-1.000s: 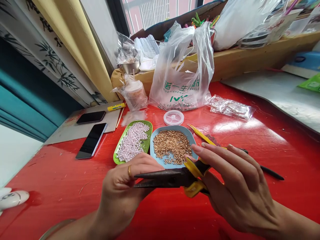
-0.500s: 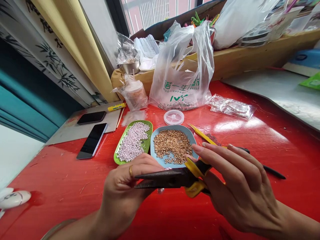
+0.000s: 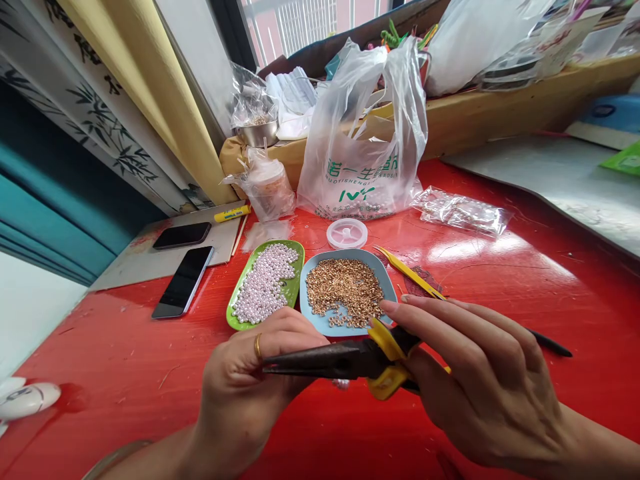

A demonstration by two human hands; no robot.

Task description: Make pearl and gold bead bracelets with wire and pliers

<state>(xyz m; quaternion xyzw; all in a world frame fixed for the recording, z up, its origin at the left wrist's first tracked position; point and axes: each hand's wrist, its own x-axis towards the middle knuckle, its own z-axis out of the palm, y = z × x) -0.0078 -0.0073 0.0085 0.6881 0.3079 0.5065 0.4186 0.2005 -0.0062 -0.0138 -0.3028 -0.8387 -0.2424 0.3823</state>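
Observation:
My right hand (image 3: 480, 373) grips yellow-handled pliers (image 3: 340, 360) whose dark jaws point left and meet the fingers of my left hand (image 3: 250, 380). That left hand wears a gold ring and is curled in a pinch at the jaw tips; what it pinches is hidden. A small pale bead (image 3: 341, 384) hangs just under the pliers. Behind the hands sit a green dish of pale pink pearls (image 3: 265, 283) and a blue dish of small gold rings (image 3: 345, 290) on the red table (image 3: 525, 280).
Two phones (image 3: 183, 280) lie at the left on a grey board. A clear spool (image 3: 347, 233), a white plastic bag (image 3: 365, 153), small clear packets (image 3: 460, 212), yellow tweezers (image 3: 407, 272) and a black pen (image 3: 547, 343) lie behind and right. A white object (image 3: 27, 399) sits far left.
The hands and pliers have stayed almost in place, shifting slightly left and down. The small bead under the pliers has come into view.

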